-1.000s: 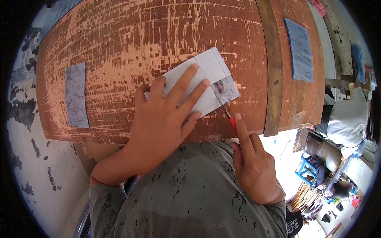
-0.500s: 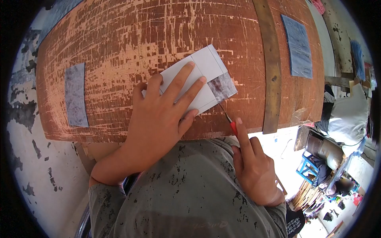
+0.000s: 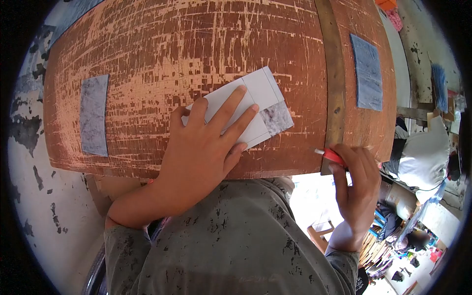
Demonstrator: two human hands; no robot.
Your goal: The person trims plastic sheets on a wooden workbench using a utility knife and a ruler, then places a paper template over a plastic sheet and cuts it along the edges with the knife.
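My left hand (image 3: 201, 140) lies with its fingers spread on a white card with thin lines (image 3: 258, 88), pressing it against the board. Under the card, a grey marbled piece (image 3: 278, 119) shows at the lower right corner. My right hand (image 3: 358, 179) is closed around a red-handled tool (image 3: 334, 157), held over the board's front edge, to the right of the card and apart from it. The tool's pale end points left; its blade cannot be made out.
The scratched brown board (image 3: 147, 54) carries a grey strip (image 3: 94, 115) at left, a metal bar (image 3: 335, 98) and a blue-grey piece (image 3: 368, 71) at right. Beyond the board at right are a person in white (image 3: 423, 155) and a blue stool (image 3: 377, 222).
My right hand has pulled the red-handled tool away from the card's lower edge, to the right, and turned it. My left hand stays spread on the card.
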